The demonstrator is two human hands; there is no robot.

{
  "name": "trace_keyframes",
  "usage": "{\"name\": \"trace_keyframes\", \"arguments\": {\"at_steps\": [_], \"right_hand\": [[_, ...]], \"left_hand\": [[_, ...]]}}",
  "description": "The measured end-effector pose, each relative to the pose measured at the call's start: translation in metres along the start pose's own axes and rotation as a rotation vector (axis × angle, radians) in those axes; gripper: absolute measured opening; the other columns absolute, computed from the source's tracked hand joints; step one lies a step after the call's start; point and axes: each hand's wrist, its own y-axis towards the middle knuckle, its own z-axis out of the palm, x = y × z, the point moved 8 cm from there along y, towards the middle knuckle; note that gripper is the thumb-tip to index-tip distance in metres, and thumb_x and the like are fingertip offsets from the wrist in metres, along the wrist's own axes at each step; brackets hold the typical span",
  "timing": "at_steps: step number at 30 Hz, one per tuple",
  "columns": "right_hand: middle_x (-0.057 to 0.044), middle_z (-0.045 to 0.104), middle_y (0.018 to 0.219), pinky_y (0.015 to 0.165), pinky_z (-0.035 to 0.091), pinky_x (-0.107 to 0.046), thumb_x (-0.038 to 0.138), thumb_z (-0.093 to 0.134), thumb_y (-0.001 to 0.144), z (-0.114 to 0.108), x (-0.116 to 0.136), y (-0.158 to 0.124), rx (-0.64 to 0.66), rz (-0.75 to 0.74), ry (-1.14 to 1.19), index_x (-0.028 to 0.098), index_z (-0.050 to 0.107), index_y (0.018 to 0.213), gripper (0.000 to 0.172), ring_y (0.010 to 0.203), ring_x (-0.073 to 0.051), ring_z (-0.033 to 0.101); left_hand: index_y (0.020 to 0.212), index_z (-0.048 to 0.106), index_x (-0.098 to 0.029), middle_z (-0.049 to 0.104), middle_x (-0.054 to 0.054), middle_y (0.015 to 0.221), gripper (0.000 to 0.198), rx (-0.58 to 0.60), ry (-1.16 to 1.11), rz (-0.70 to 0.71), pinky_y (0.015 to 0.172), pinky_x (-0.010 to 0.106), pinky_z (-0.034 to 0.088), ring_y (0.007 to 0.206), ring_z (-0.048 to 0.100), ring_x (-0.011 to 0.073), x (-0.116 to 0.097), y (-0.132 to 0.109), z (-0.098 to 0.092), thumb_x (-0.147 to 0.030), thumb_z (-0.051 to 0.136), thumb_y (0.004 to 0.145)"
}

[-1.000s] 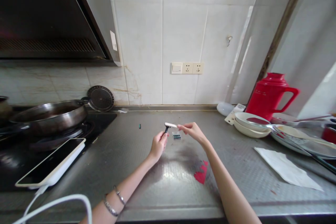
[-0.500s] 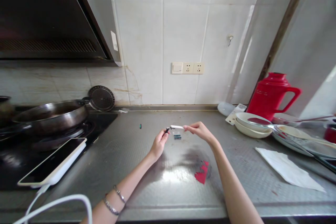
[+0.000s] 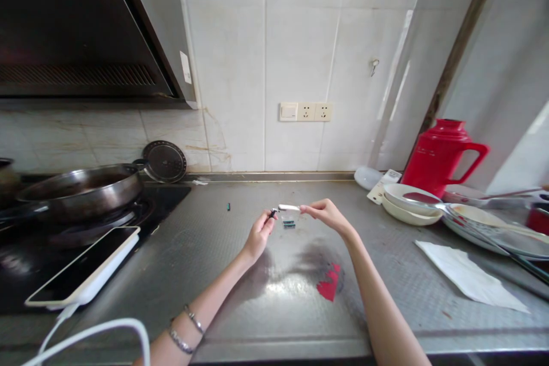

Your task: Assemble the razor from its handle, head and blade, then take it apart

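My left hand (image 3: 261,231) is closed on a small black piece (image 3: 273,214) with a metallic bit at its end, held just above the counter. Between thumb and fingers my right hand (image 3: 319,210) pinches the right end of a slim white stick-like object (image 3: 289,207). The white object's left end meets or nearly meets the black piece; whether they are joined is too small to tell. Below them on the counter lie small dark teal pieces (image 3: 289,223). A single small teal-and-black piece (image 3: 229,206) lies farther left, apart from my hands.
A torn red scrap (image 3: 329,283) lies on the metal counter (image 3: 223,309) between my forearms. At left are a phone (image 3: 83,266) with a white cable and a pan (image 3: 83,191) on the stove. Bowls (image 3: 412,211), a paper sheet (image 3: 469,274) and a red thermos jug (image 3: 441,154) stand right.
My hands hold the same things in nearly the same pose. The whole view has shifted very slightly; nothing on the counter has visibly moved.
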Motion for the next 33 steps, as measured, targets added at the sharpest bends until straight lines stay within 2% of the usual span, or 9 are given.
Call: {"name": "trace_keyframes", "arguments": {"at_steps": [5,11,16,20,23,27,29,33], "right_hand": [[0.003,0.035,0.046,0.044,0.02,-0.021,0.063,0.05,0.07,0.01,0.003,0.003,0.035,-0.023,0.019,0.011,0.071,0.065,0.056,0.048,-0.007,0.028],[0.003,0.039,0.045,0.044,0.024,-0.022,0.061,0.051,0.071,-0.002,-0.008,-0.001,0.031,0.016,0.005,0.01,0.07,0.066,0.055,0.047,-0.008,0.032],[0.002,0.051,0.057,0.048,0.032,-0.02,0.054,0.054,0.072,0.016,-0.001,0.004,0.065,-0.062,0.186,0.013,0.067,0.1,0.052,0.051,-0.008,0.041],[0.001,0.055,0.054,0.049,0.038,-0.021,0.047,0.042,0.081,0.031,-0.004,0.013,-0.052,0.0,0.217,0.011,0.064,0.097,0.045,0.047,-0.01,0.047],[-0.004,0.061,0.054,0.05,0.04,-0.021,0.036,0.034,0.085,0.046,-0.009,0.012,-0.097,0.135,0.03,0.012,0.065,0.083,0.039,0.047,-0.011,0.053],[-0.012,0.068,0.069,0.056,0.041,-0.023,0.034,0.039,0.082,0.067,-0.005,0.002,-0.057,0.254,-0.458,0.015,0.067,0.067,0.037,0.064,-0.018,0.063],[-0.014,0.069,0.08,0.06,0.042,-0.026,0.035,0.041,0.081,0.078,-0.003,-0.004,-0.015,0.285,-0.616,0.016,0.069,0.072,0.034,0.075,-0.023,0.065],[-0.017,0.068,0.092,0.067,0.045,-0.031,0.033,0.042,0.079,0.097,-0.002,-0.01,0.069,0.297,-0.723,0.016,0.069,0.089,0.033,0.085,-0.027,0.064]], "left_hand": [[0.083,0.051,-0.018,0.036,-0.004,0.059,0.029,0.003,-0.021,-0.027,0.054,0.022,0.026,0.055,0.033,0.0107,0.001,-0.001,0.001,-0.046,0.046,0.081],[0.086,0.049,-0.018,0.036,-0.004,0.058,0.026,-0.043,-0.058,0.018,0.054,0.022,0.027,0.055,0.034,0.0102,-0.002,0.004,-0.009,-0.043,0.042,0.084],[0.086,0.048,-0.018,0.036,-0.005,0.058,0.026,-0.081,-0.111,0.026,0.054,0.022,0.029,0.054,0.035,0.0096,0.002,0.007,-0.014,-0.043,0.042,0.085],[0.086,0.048,-0.018,0.036,-0.005,0.057,0.027,-0.11,-0.144,0.012,0.055,0.022,0.031,0.054,0.036,0.0095,0.003,0.008,-0.016,-0.045,0.044,0.084],[0.086,0.048,-0.018,0.036,-0.005,0.057,0.027,-0.119,-0.169,-0.004,0.054,0.022,0.031,0.053,0.036,0.0094,0.004,0.009,-0.017,-0.045,0.046,0.082],[0.085,0.048,-0.018,0.036,-0.005,0.057,0.026,-0.121,-0.209,-0.002,0.053,0.021,0.031,0.052,0.036,0.0087,0.003,0.01,-0.018,-0.044,0.047,0.082],[0.085,0.048,-0.018,0.036,-0.005,0.057,0.027,-0.129,-0.218,-0.013,0.053,0.021,0.031,0.052,0.036,0.0086,0.004,0.009,-0.019,-0.045,0.048,0.081],[0.084,0.049,-0.018,0.037,-0.005,0.056,0.029,-0.138,-0.233,-0.035,0.051,0.021,0.031,0.05,0.036,0.0083,0.007,0.009,-0.018,-0.047,0.05,0.079]]}}
